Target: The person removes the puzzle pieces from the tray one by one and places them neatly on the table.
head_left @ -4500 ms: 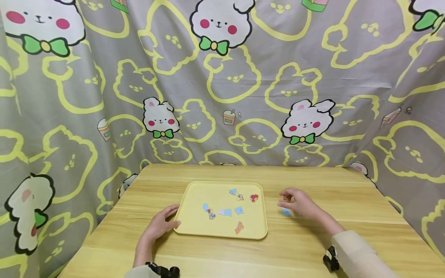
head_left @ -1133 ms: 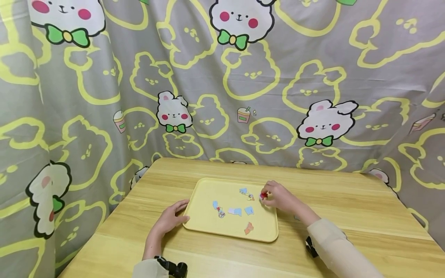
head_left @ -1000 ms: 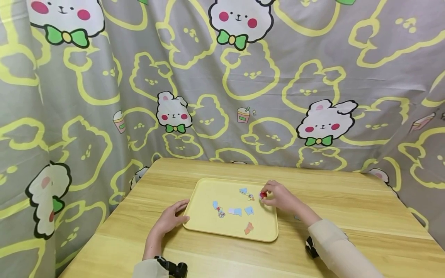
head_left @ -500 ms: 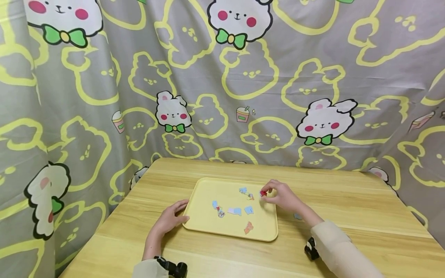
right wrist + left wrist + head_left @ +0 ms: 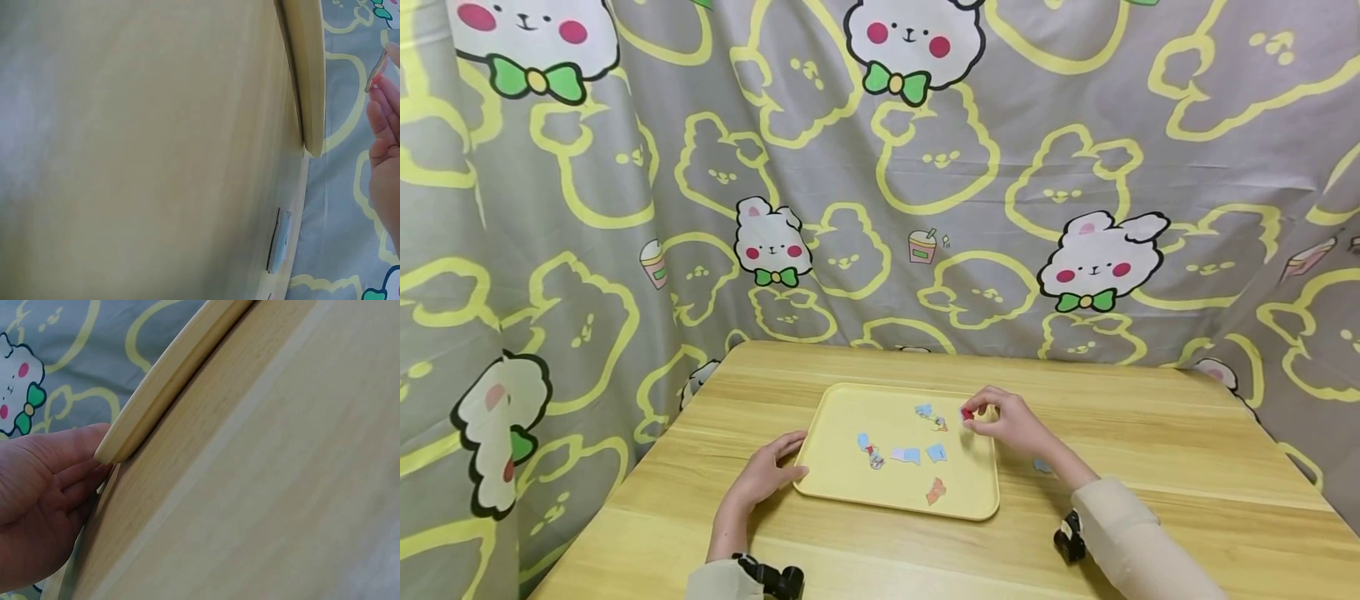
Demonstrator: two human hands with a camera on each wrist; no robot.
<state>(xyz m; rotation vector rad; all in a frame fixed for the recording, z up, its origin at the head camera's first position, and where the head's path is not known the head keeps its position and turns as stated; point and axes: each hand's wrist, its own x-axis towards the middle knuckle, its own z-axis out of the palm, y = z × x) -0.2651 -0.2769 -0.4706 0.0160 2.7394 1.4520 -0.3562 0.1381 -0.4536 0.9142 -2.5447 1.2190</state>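
Observation:
In the head view my right hand (image 5: 1011, 421) pinches a small red jigsaw-like piece (image 5: 966, 413) between thumb and fingers, over the right side of the yellow tray (image 5: 820, 479). The right wrist view shows the thin piece (image 5: 376, 72) edge-on at the fingertips, held above the tray rim (image 5: 315, 134). My left hand (image 5: 767, 469) lies along the tray's left edge, thumb touching the rim near the front corner. Several cut pieces lie inside the tray, among them an orange one (image 5: 936, 491), a blue one (image 5: 937, 453) and a pink-and-blue one (image 5: 906, 455).
A light blue piece (image 5: 1042, 466) lies on the wooden table (image 5: 865, 550), right of the tray and near my right forearm. A grey curtain (image 5: 835, 292) with rabbit prints hangs behind the table and along both sides.
My right hand has moved left from beside the blue piece on the table to the tray, taken the red piece and raised it slightly. The left hand stays at the tray's edge.

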